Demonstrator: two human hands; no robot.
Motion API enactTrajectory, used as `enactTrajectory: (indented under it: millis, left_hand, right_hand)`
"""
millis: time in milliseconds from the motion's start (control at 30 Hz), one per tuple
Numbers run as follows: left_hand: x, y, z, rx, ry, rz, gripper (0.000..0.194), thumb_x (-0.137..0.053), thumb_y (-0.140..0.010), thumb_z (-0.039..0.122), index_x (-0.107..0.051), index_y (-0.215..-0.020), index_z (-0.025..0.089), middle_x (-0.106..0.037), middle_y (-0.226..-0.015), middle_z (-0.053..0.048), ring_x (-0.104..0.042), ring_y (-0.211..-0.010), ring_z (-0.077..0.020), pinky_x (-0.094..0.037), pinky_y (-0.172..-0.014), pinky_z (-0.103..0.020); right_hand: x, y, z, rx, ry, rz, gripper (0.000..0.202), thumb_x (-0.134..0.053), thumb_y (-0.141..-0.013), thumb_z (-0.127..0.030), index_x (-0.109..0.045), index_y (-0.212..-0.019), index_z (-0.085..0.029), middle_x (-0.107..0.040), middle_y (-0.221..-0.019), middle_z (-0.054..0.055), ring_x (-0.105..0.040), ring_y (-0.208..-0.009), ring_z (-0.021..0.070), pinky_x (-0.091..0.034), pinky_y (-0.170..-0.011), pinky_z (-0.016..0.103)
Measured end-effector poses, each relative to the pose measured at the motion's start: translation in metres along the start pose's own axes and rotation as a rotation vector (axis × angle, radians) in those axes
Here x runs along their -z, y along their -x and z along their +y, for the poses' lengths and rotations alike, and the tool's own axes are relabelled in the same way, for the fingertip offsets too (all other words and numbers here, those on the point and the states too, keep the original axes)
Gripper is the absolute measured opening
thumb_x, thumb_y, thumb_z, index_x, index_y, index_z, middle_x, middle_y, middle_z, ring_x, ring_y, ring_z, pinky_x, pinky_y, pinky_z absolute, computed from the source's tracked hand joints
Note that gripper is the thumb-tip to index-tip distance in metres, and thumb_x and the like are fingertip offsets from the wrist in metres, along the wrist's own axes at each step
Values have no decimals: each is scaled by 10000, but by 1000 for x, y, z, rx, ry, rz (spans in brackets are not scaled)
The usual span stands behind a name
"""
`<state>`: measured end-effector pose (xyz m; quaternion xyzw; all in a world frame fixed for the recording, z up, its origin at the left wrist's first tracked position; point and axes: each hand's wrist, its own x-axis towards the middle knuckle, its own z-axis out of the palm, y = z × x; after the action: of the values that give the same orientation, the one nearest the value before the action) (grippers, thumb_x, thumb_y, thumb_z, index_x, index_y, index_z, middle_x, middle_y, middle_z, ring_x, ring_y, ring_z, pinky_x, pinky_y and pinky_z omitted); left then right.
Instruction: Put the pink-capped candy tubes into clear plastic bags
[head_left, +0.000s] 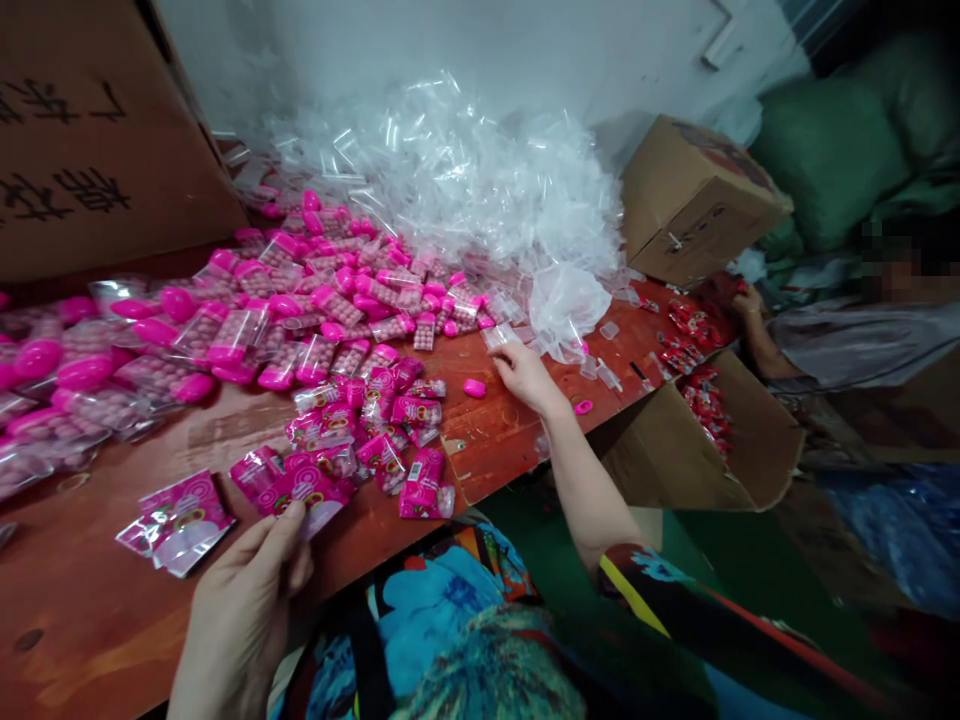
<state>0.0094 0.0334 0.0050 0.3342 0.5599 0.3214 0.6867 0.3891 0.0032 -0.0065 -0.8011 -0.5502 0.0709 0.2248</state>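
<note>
My left hand (259,570) is closed with its thumb over a pink printed sleeve (324,500) near the table's front edge. Left of it lies a small stack of flat pink printed sleeves (184,515). My right hand (523,377) reaches across the table, its fingers pinched at the end of a clear plastic container (501,337). A loose pink cap (474,388) lies just left of that hand. Between my hands are several small candy containers in pink sleeves (375,410). Behind them spreads a pile of pink-capped containers filled with pink candy balls (337,305).
A big heap of clear plastic containers (465,170) leans against the wall. Cardboard boxes stand at the left (112,150) and back right (697,200). An open carton (675,450) sits past the table edge, near red packets (701,400). Another person's hand (745,297) is at far right.
</note>
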Motion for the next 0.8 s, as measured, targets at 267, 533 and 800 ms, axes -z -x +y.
enactTrajectory:
  millis: [267, 533, 800]
  left_hand:
    - [-7, 8, 14, 72, 91, -36, 429, -877, -594, 465, -578, -563, 159, -390, -416, 55, -324, -418, -60, -270, -418, -192]
    - [-19, 10, 17, 36, 136, -47, 439, -869, -606, 484, -573, -576, 161, -397, -399, 59, -324, -407, -53, -255, -422, -190]
    - [-2, 15, 22, 19, 254, 25, 404, -893, -598, 406, -573, -594, 158, -383, -436, 77, -314, -400, -43, -257, -402, -187]
  right_hand:
    - [-20, 5, -20, 17, -104, 140, 226, -492, -899, -170, -696, -993, -153, -698, -1044, 147, -600, -1047, 275, -430, -1002, 472]
    - [-70, -59, -71, -140, -307, 199, 405, -602, -886, -377, -564, -1201, -125, -688, -838, 95, -642, -777, 250, -488, -769, 373]
    - [-67, -45, -74, -71, -603, 99, 506, -531, -871, -333, -474, -1339, -149, -600, -789, -18, -612, -714, 155, -499, -700, 279]
